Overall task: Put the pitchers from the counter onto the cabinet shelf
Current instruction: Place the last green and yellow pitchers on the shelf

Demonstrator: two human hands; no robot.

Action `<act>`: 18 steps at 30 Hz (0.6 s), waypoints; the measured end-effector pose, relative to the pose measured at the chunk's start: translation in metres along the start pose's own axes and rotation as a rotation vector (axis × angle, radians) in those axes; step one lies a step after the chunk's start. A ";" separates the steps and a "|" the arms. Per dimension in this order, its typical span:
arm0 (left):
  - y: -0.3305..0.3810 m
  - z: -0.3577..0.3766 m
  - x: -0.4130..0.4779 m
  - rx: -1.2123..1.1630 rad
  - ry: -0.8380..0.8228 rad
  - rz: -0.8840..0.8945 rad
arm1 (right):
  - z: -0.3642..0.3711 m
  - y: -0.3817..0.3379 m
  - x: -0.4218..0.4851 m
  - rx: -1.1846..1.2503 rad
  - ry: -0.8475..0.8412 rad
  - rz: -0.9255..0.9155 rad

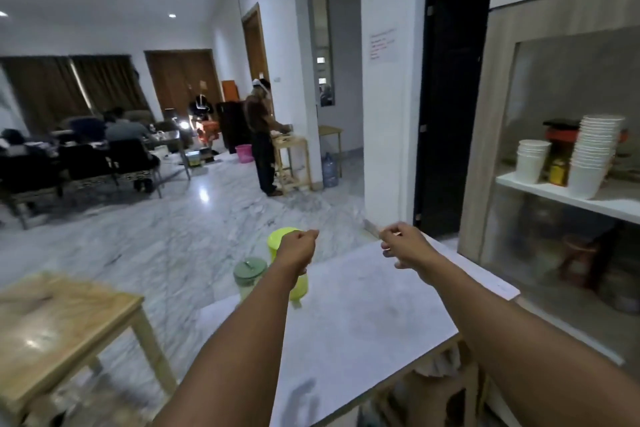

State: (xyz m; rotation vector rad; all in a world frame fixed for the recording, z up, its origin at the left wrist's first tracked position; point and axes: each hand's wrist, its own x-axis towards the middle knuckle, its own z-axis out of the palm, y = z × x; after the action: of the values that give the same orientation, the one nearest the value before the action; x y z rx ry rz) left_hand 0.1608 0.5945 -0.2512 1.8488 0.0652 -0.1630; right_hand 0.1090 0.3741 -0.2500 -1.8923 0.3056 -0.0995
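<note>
Pitchers both on the tabletop at this point, none moved to the cabinet shelf as far as can be seen. Yellow-green pitcher stands near the far left corner of the tabletop; grey-green lidded pitcher stands just beside it, at the left edge, slightly nearer the person. Whether the two touch cannot be told, as the left forearm crosses in front of them.

Shelf, well to the right of the tabletop, already carries a tall stack of white cups, a shorter stack of white cups and a yellow container between them. Free shelf room appears limited to the front strip and whatever lies out of frame on the right. Judgement: task at its very start, both transfers outstanding.

Hand pose: both arms extended forward over the tabletop. Left hand is curled into a loose fist directly over or against the yellow-green pitcher, near its upper part; contact with a handle is probable but hidden by the hand itself, so a grip cannot be confirmed. Right hand hovers above the far edge of the tabletop, fingers curled inward with thumb and forefinger close together, holding nothing visible. Frame is motion-blurred, so finger detail is poor.

Likely step in hand: taking up the yellow-green pitcher first.
</note>
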 end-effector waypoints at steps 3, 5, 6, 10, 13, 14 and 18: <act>-0.040 -0.060 0.021 -0.020 0.092 -0.068 | 0.065 0.000 0.021 -0.019 -0.087 0.032; -0.064 -0.088 0.035 -0.038 0.153 -0.107 | 0.102 0.004 0.040 -0.037 -0.131 0.048; -0.077 -0.099 0.041 -0.045 0.178 -0.132 | 0.120 0.007 0.049 -0.045 -0.150 0.063; -0.125 -0.125 0.075 -0.049 0.240 -0.248 | 0.175 0.024 0.093 -0.052 -0.221 0.136; -0.153 -0.129 0.114 -0.035 0.253 -0.320 | 0.204 0.039 0.137 -0.058 -0.256 0.179; -0.163 -0.128 0.128 -0.032 0.258 -0.343 | 0.212 0.044 0.154 -0.057 -0.257 0.193; -0.195 -0.112 0.173 -0.020 0.241 -0.450 | 0.237 0.059 0.215 -0.021 -0.264 0.283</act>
State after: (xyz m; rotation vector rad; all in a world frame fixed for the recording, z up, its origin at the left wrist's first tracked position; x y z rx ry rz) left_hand 0.3153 0.7494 -0.4314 1.8025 0.6502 -0.2494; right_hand 0.3583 0.5175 -0.4033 -1.8383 0.3904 0.3422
